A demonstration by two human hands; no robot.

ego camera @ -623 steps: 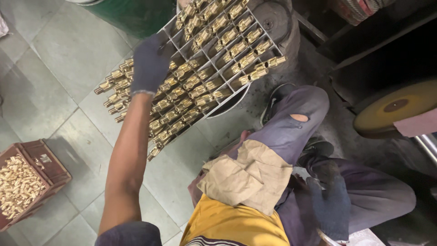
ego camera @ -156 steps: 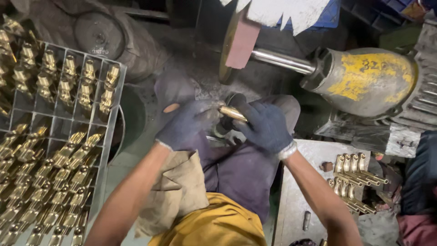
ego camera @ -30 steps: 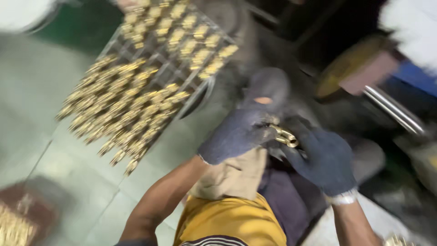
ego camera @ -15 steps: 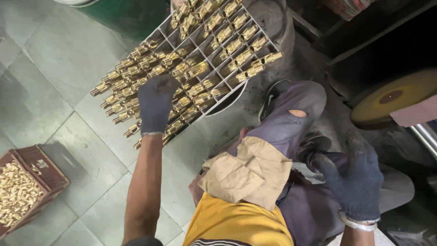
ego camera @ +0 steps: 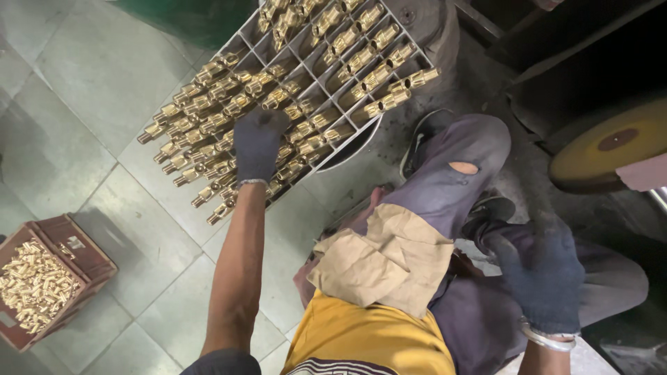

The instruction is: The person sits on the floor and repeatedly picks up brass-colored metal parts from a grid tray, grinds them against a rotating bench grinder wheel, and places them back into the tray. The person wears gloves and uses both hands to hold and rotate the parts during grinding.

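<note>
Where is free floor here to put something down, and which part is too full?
Bare tiled floor lies left of the grid tray, and more between the tray, the brown crate and the left arm. The tray is crowded: brass parts fill its cells, with the gloved left hand on them. The gloved right hand rests by the knee near the polishing wheel.
</note>
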